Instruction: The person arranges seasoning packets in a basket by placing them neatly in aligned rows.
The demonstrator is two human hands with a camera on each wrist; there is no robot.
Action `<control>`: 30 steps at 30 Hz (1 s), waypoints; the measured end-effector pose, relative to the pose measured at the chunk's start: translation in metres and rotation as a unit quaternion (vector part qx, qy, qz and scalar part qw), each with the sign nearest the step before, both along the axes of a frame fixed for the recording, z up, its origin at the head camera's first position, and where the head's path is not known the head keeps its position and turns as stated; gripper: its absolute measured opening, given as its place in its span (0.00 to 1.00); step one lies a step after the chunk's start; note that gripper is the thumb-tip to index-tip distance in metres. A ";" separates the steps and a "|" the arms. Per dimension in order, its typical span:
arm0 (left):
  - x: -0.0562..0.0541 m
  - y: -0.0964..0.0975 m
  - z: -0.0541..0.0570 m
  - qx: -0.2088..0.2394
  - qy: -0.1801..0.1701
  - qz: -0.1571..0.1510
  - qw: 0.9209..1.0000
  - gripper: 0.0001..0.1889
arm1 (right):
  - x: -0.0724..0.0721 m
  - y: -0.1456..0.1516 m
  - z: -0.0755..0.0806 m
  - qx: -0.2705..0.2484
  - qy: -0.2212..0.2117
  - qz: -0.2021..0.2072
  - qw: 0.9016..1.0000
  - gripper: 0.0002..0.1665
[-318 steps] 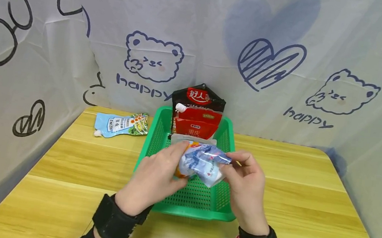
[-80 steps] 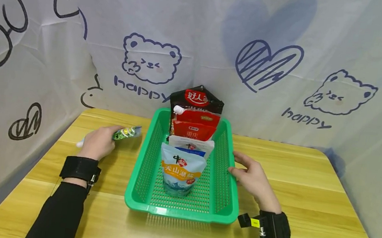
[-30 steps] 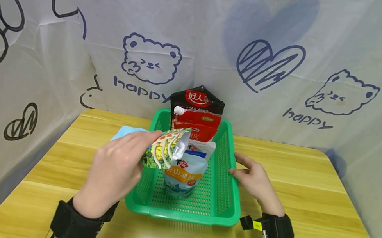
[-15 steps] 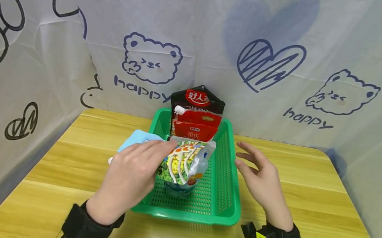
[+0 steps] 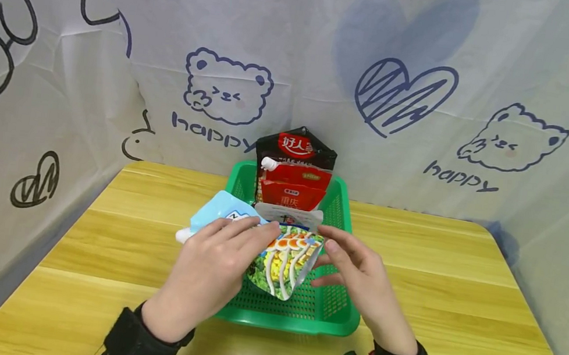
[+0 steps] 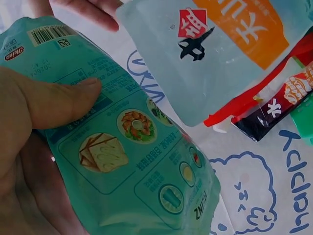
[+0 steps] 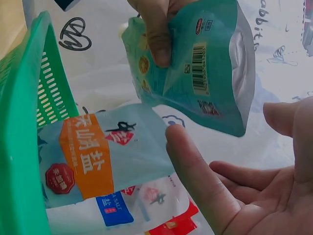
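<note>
My left hand (image 5: 216, 266) grips a light-blue Heinz squeeze pouch (image 5: 282, 262) above the green basket (image 5: 294, 323), thumb on its printed back in the left wrist view. Its white spout cap points left and its salad-picture end points right. Close to that end is my right hand (image 5: 364, 286), fingers spread and slightly bent; in the right wrist view a gap separates them from the pouch. A pale-blue bag of salt (image 7: 88, 152) with an orange band stands in the basket, hidden in the head view behind the Heinz pouch.
Behind stand a white salt bag (image 5: 287, 216), red pouches (image 5: 293, 193), one with a white spout, and a tall black-and-red pouch (image 5: 296, 143). The basket rests on a wooden table (image 5: 460, 303), with a drawn-on white cloth (image 5: 326, 42) behind and at the sides.
My left hand has picked up the Heinz pouch from the table's left and carried it right, over the basket. My right hand has left the basket's right rim and moved in towards the pouch.
</note>
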State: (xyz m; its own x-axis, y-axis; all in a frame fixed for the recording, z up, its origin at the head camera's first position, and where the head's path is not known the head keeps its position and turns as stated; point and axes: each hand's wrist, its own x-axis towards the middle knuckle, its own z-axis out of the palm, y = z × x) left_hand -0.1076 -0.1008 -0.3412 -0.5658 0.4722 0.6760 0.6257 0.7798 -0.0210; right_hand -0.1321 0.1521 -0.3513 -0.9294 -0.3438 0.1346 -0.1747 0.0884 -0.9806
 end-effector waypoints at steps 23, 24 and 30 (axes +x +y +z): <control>0.003 0.012 -0.004 -0.037 0.014 -0.018 0.999 0.23 | 0.006 -0.009 0.002 0.019 -0.068 0.024 0.997 0.30; 0.002 0.012 -0.004 -0.036 0.008 -0.020 0.999 0.23 | 0.006 -0.009 0.002 0.021 -0.070 0.024 0.997 0.31; -0.001 0.009 -0.004 -0.034 -0.017 -0.026 0.999 0.24 | 0.004 -0.009 -0.002 -0.010 -0.073 0.022 0.997 0.33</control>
